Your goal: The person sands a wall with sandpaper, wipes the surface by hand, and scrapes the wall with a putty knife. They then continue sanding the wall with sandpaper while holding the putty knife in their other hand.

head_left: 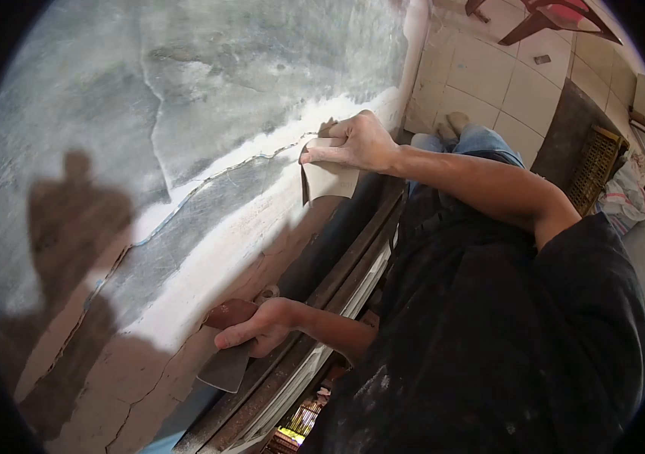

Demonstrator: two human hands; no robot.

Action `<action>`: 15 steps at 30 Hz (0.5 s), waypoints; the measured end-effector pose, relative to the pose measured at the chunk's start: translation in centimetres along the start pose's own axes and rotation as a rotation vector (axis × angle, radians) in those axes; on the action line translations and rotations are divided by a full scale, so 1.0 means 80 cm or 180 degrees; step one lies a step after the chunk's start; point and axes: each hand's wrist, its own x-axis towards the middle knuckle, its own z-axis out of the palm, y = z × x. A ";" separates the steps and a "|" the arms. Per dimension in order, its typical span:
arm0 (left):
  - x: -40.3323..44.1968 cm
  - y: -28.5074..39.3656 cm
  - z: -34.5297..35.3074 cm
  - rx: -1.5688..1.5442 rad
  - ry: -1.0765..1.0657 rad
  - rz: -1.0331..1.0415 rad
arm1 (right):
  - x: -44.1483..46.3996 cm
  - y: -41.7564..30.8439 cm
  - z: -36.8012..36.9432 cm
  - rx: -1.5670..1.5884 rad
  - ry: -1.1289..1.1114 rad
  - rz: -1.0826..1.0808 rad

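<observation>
My right hand (360,144) pinches a pale, bent sheet of sandpaper (330,181) against the wall (262,68), at a white band of filler (194,268) beside a long crack. Lower down, my left hand (258,329) is closed around a putty knife, its flat metal blade (224,369) pointing down toward the ledge. A reddish-brown piece (230,312) sticks out above the left thumb; I cannot tell whether it belongs to the knife. The wall is grey and worn, with a thinner crack near the left hand.
Dark wooden rails (300,321) run along the foot of the wall, close to my body. On the right are a yellow plastic crate (598,170) and a whitish sack (625,193). A dark red chair (557,19) stands on the tiled floor (481,68). My shadow falls on the wall.
</observation>
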 end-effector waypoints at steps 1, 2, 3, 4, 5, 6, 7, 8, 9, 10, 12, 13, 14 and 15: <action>0.000 -0.002 0.000 -0.0008 0.0018 0.0059 | 0.000 -0.001 0.001 -0.0001 -0.0126 0.0197; 0.001 -0.005 0.001 -0.0023 0.0040 0.0107 | 0.000 -0.002 0.000 -0.0011 -0.0251 0.0389; 0.001 -0.007 0.001 -0.0042 0.0066 0.0158 | -0.001 -0.003 -0.002 0.0104 -0.0281 0.0432; 0.002 -0.006 0.001 -0.0096 0.0005 0.0153 | -0.002 -0.006 -0.004 0.0224 -0.0306 0.0468; 0.002 -0.005 0.001 -0.0158 -0.0043 0.0145 | -0.001 -0.008 -0.005 0.0337 -0.0331 0.0491; 0.001 -0.003 0.002 -0.0218 -0.0085 0.0135 | -0.003 -0.004 0.000 0.0226 -0.0055 0.0286; -0.001 0.000 0.003 -0.0188 -0.0080 0.0080 | -0.002 -0.002 -0.002 0.0163 -0.0149 0.0290; -0.004 0.004 0.004 -0.0149 -0.0060 0.0027 | 0.003 0.003 -0.006 0.0103 -0.0258 0.0286; -0.004 0.006 0.004 -0.0105 -0.0027 -0.0012 | 0.007 0.006 -0.007 0.0057 -0.0377 0.0270; -0.001 0.002 0.002 -0.0118 -0.0001 0.0013 | 0.007 0.013 -0.002 0.0169 -0.0258 0.0155; 0.002 -0.005 0.003 -0.0175 0.0070 0.0050 | 0.010 0.018 0.003 0.0381 -0.0007 -0.0103; 0.000 -0.004 0.006 -0.0198 0.0089 0.0026 | 0.012 0.023 0.004 0.0376 -0.0071 -0.0067; -0.002 0.002 0.008 -0.0208 0.0082 0.0009 | 0.010 0.006 -0.004 0.0382 -0.0131 -0.0001; -0.003 0.004 0.006 -0.0196 0.0052 -0.0003 | 0.005 -0.010 -0.008 0.0397 -0.0196 0.0094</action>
